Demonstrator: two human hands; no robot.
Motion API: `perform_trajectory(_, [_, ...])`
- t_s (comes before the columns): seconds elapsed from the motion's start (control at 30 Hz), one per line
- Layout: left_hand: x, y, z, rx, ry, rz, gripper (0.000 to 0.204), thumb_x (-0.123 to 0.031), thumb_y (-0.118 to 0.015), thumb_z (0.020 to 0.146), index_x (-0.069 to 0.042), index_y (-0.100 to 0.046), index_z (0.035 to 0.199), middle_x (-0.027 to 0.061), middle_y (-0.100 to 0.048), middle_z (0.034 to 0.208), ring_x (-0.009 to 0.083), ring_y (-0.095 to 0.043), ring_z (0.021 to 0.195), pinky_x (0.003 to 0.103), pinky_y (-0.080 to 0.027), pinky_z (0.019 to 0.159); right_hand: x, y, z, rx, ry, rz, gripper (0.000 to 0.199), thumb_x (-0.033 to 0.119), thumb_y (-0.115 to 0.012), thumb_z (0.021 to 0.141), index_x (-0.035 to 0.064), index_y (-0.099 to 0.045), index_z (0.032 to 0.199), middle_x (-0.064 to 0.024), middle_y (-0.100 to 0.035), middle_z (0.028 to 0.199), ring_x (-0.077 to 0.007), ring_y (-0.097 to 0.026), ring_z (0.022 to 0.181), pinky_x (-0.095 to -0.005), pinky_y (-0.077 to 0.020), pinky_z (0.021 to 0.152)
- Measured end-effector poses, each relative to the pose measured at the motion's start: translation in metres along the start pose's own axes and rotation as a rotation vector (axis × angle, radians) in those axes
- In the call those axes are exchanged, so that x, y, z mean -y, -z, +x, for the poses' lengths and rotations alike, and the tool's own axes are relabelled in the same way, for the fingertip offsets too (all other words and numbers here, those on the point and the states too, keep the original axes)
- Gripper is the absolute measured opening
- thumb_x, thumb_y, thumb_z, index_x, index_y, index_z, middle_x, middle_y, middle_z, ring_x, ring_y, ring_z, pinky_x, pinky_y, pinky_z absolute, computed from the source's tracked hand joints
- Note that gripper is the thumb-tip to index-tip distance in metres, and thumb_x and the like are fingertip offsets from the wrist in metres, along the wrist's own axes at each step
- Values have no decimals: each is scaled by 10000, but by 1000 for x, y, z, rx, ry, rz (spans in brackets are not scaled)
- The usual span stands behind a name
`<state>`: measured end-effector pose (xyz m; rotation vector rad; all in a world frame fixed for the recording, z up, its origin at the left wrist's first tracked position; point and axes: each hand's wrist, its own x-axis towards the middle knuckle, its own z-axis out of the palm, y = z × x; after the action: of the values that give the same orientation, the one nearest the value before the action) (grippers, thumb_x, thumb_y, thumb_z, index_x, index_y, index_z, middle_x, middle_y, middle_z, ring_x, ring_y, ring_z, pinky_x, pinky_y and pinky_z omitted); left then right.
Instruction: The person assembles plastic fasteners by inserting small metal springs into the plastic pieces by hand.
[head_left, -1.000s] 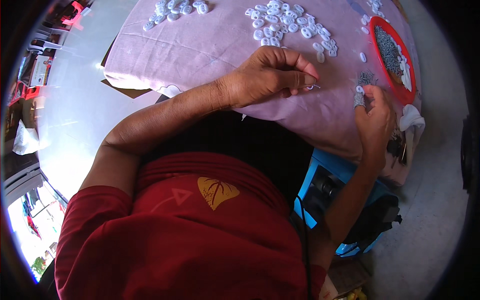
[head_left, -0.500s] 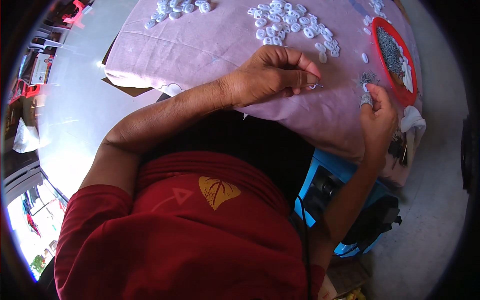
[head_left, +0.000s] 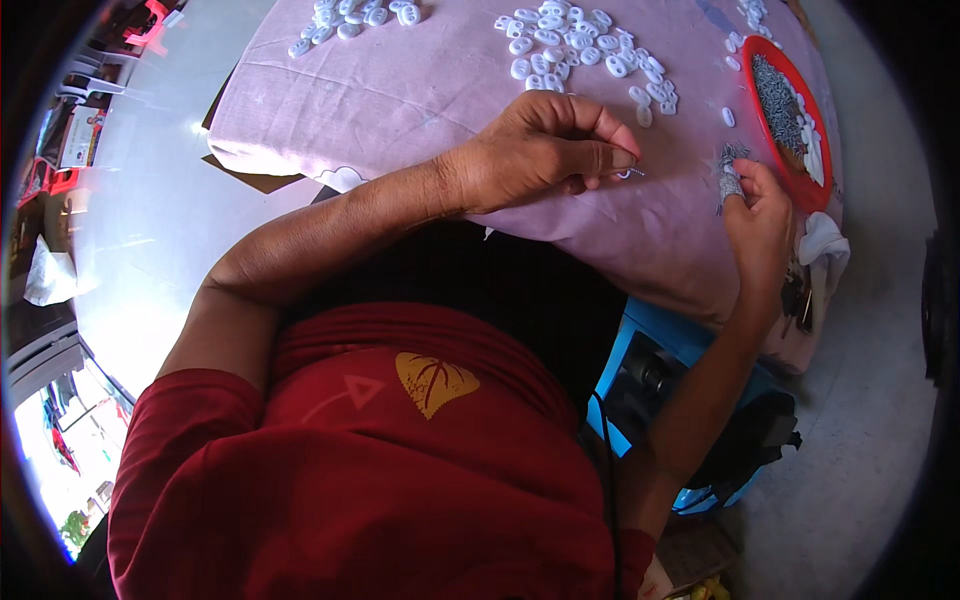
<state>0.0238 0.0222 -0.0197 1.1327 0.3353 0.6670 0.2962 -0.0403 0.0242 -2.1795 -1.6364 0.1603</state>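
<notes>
My left hand [head_left: 560, 145] is over the near part of the table, thumb and forefinger pinched together. A small metal screw [head_left: 636, 172] sticks out of the pinch, with a bit of white beside it. To the right, my right hand [head_left: 758, 210] has its fingers curled in at a small heap of grey screws [head_left: 735, 152]. A grey wrapping [head_left: 730, 185] covers its thumb. Whatever lies between these fingertips is too small to make out. Beyond my left hand lie many white oval plastic pieces [head_left: 586, 42], some with two holes.
A red basin [head_left: 752, 95] holding grey screws and white pieces stands right of my right hand. Another group of white pieces [head_left: 345, 18] lies far left. A pink cloth [head_left: 400, 90] covers the table. A white cloth [head_left: 825, 240] hangs near its right edge.
My right hand has shifted slightly, its fingertips moving further in at the screw heap. A white spot seen at those fingertips no longer shows. My left hand has stayed almost still.
</notes>
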Motion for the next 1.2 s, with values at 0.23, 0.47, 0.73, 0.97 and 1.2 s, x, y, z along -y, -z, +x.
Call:
perform_trajectory(0.23, [0,0,1,-3,-2,8,156,-77,-597,929,-24,-640,1070,4,-627,852,47,-537,707,182,-412,579,-3,2,-1,-59,110,-125,290,50,-581,806,12,-642,1086,-179,-670,955,-277,-659,841,-381,-505,787])
perform_trajectory(0.47, [1,2,1,10,-18,-1,160,-76,-595,931,-26,-640,1076,9,-644,879,44,-548,715,176,-415,585,20,-1,-35,-78,35,563,256,-19,-553,841,18,-650,1075,-80,-663,950,-137,-618,836,-272,-496,722])
perform_trajectory(0.73, [-2,-1,0,-3,-3,1,161,-61,-588,929,-24,-643,1076,11,-651,889,45,-553,717,179,-419,585,44,-32,-55,-92,106,781,233,-63,-614,819,-26,-625,1049,-41,-633,943,-93,-575,856,-231,-470,772])
perform_trajectory(0.97, [-2,-1,-1,-15,-10,26,171,-66,-592,929,-18,-642,1085,8,-645,875,45,-551,718,187,-429,591,54,-33,-64,-7,45,849,288,-73,-557,827,-48,-603,1110,-56,-633,978,-114,-589,886,-249,-471,820])
perform_trajectory(1.2, [2,0,0,-8,-46,53,163,-76,-597,928,-13,-645,1070,9,-640,871,45,-553,731,191,-445,625,68,-33,-75,40,-85,989,332,-79,-531,823,-51,-613,1143,-70,-642,1005,-127,-595,917,-249,-466,846])
